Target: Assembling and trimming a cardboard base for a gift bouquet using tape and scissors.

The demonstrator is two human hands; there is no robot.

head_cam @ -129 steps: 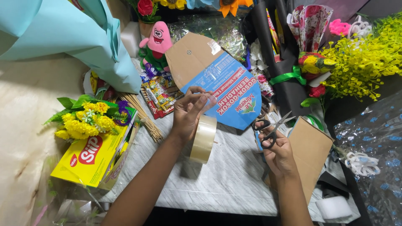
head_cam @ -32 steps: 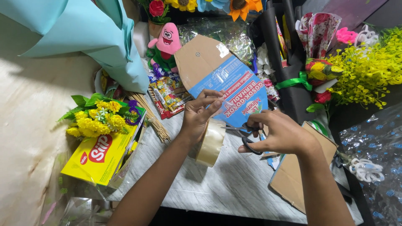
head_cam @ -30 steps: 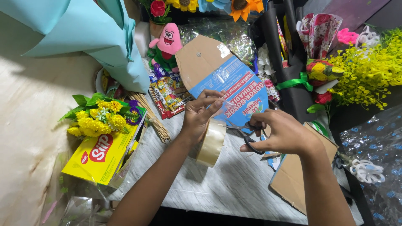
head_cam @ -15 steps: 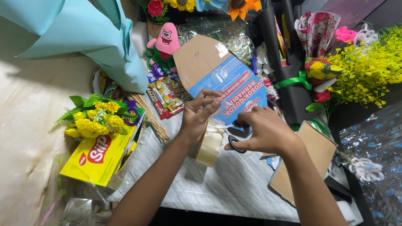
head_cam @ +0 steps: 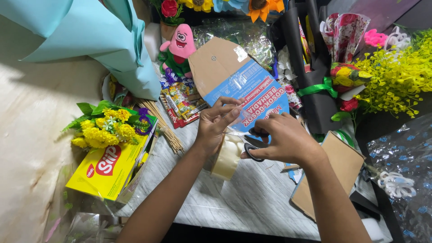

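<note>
- Scissors (head_cam: 250,145) with black loops sit in the right hand (head_cam: 282,140), fingers closed through the handles; the blades point toward nine o'clock, at a strip of clear tape (head_cam: 243,118).
- Left hand (head_cam: 215,127) pinches that strip between thumb and fingertips, lifting it taut, apparently so the blades can meet it cleanly.
- Tape roll (head_cam: 227,155), pale tan, hangs at the left wrist just under both hands, at six o'clock from the pinch, which keeps it close to the strip; whether it is worn on the wrist or only rests against it I cannot tell.
- Flattened carton (head_cam: 234,76), at twelve o'clock from the hands, lies brown side up at its top flap and blue with red and white lettering lower down, tilted on the counter (head_cam: 252,202).
- Small snack sachets (head_cam: 183,101), red and yellow, lie at ten o'clock, next to a bundle of thin wooden sticks (head_cam: 164,126).
- Yellow box (head_cam: 108,168) with a red oval label sits at eight o'clock, with yellow flowers (head_cam: 105,128) on its top end.
- Plain brown cardboard piece (head_cam: 335,171) lies at four o'clock, beside the right forearm.
- Pink plush star (head_cam: 180,45) stands at eleven o'clock.
</note>
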